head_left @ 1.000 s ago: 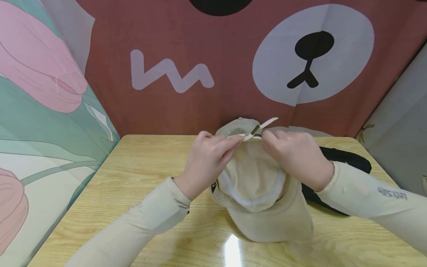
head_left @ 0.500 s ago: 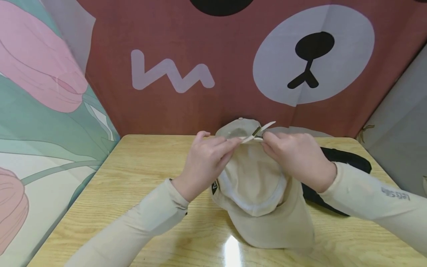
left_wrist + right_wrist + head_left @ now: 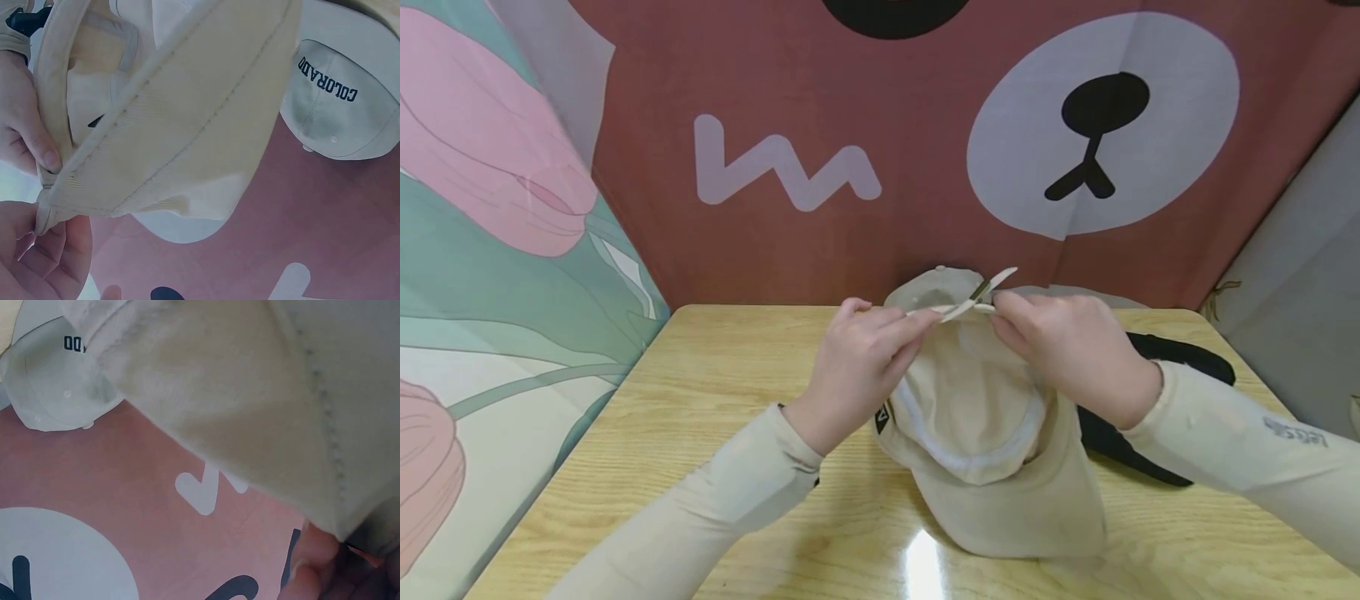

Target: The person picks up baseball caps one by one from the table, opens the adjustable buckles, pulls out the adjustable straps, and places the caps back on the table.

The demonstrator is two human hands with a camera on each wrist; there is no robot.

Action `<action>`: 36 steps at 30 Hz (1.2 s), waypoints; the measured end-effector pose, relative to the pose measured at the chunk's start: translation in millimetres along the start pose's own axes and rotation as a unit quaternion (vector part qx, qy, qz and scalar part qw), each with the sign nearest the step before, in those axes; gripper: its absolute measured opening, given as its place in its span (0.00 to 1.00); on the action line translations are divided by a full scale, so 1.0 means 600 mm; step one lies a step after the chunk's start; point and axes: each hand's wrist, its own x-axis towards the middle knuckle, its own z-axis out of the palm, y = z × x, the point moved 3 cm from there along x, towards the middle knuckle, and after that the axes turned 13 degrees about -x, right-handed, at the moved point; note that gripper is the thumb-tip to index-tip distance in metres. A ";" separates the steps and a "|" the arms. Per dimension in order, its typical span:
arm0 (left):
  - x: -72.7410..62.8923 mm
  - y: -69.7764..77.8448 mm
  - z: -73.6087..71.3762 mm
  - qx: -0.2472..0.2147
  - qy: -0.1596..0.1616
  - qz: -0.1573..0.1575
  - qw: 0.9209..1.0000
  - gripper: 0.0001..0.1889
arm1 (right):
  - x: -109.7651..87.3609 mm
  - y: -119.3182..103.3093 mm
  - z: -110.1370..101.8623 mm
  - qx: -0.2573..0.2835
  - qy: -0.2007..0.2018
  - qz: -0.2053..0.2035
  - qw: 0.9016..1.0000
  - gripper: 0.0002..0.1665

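Note:
Both hands hold a beige baseball cap (image 3: pixel 1000 508) by the strap at its back, its brim hanging low toward the table front. In the head view, my left hand (image 3: pixel 865 367) pinches the strap (image 3: pixel 957 312) from the left. From the other side, my right hand (image 3: pixel 1075 354) grips it just beside a dark buckle (image 3: pixel 979 290). The strap's loose tip sticks up past the buckle. In the left wrist view, the left hand (image 3: pixel 47 256) pinches the cap's edge between thumb and fingers. The right hand (image 3: pixel 322 569) holds the edge at lower right in its own view.
Behind the held cap stands a pale cap (image 3: pixel 337 119) with dark COLORADO lettering. A soft black item (image 3: pixel 1183 358) lies on the wooden table (image 3: pixel 737 383) at right, partly hidden by the right arm. A printed cloth backdrop (image 3: pixel 775 250) rises at the table's far edge.
The right hand has shifted slightly to the right and the left hand slightly to the left. The brim hangs a little lower. Both hands keep their hold on the strap.

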 end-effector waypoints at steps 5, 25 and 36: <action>-0.001 0.000 -0.001 -0.008 0.000 -0.003 1.000 0.10 | 0.000 0.000 -0.001 -0.002 -0.001 0.001 1.000 0.26; -0.004 -0.002 -0.002 -0.026 0.003 -0.001 1.000 0.09 | 0.001 0.002 -0.004 -0.001 -0.011 0.001 1.000 0.29; -0.006 -0.002 -0.004 -0.050 -0.004 0.001 0.999 0.11 | 0.000 0.003 -0.006 0.015 -0.017 0.008 1.000 0.27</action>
